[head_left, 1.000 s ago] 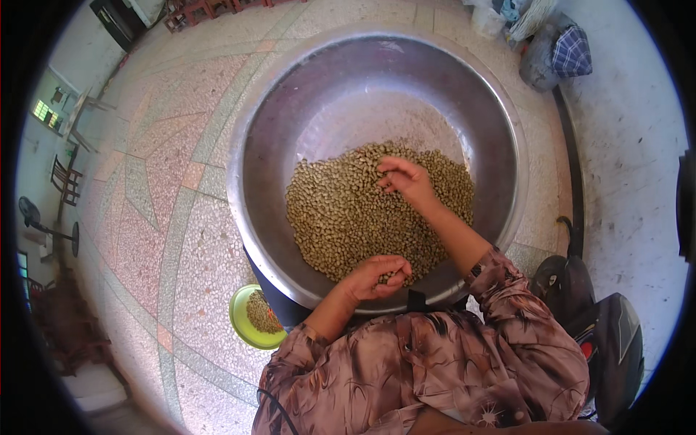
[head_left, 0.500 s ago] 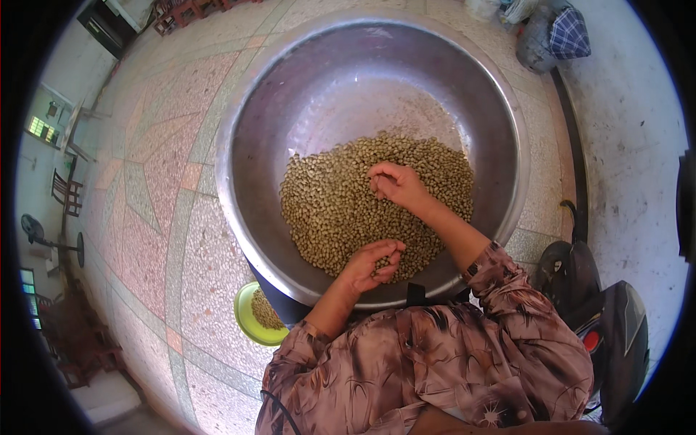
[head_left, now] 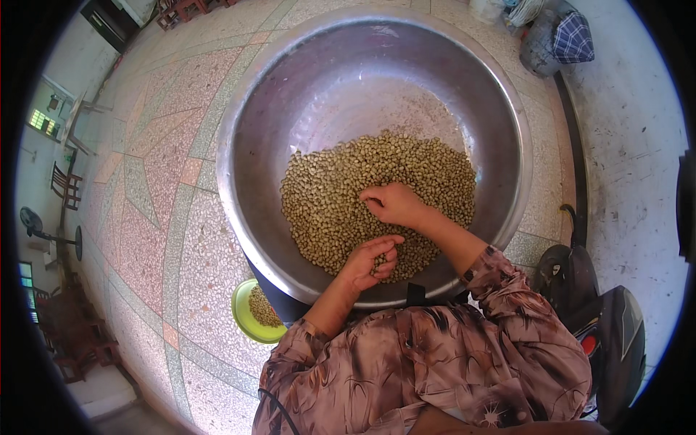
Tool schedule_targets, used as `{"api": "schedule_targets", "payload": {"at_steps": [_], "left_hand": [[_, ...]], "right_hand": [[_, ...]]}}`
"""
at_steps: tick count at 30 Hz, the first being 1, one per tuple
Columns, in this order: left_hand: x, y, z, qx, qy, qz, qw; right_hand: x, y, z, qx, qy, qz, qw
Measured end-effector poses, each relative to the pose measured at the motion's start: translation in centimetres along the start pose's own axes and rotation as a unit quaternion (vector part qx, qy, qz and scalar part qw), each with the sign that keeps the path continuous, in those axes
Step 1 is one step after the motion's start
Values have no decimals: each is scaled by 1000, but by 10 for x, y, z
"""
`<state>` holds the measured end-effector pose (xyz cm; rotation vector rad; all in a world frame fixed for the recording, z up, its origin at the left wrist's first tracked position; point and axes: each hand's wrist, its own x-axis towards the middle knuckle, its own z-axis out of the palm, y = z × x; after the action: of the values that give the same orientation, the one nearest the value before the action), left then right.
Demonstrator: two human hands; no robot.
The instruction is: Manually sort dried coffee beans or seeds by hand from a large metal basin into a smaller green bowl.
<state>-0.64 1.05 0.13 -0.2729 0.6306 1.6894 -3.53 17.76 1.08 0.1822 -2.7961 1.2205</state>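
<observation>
A heap of greenish-tan beans, by their look unroasted coffee beans, lies in the near half of a wide metal basin. Over the middle of the heap, my right hand has its thumb and fingers pinched together, pointing down at the beans. Whatever is between those fingertips is too small to make out. Closer to the basin's near rim, my left hand rests at the heap's edge with the fingers curled into a cup, palm turned inward. What lies in that palm is mostly hidden by the fingers.
Below the basin on the left, a yellow-green bowl on the floor holds more beans. A dark motor scooter stands close on the right. Beside the right wall is a grey container with a checked cloth. A fan stands far left.
My right hand has come down and nearer to my left hand, its fingers now closer together. My left hand has stayed nearly in place, its fingertips slightly higher.
</observation>
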Motion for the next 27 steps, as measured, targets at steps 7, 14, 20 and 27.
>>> {"api": "schedule_targets", "payload": {"at_steps": [7,14,20,27], "left_hand": [[0,-1,-1,15,3,11,1000],[2,-1,-2,16,2,9,1000],[2,-1,-2,18,0,7,1000],[2,0,-2,24,3,8,1000]], "right_hand": [[-2,-6,7,-160,-57,-2,985],[-5,-3,16,-207,-64,-11,976],[-3,0,19,-209,-52,-17,976],[-1,3,19,-215,-75,0,974]]}}
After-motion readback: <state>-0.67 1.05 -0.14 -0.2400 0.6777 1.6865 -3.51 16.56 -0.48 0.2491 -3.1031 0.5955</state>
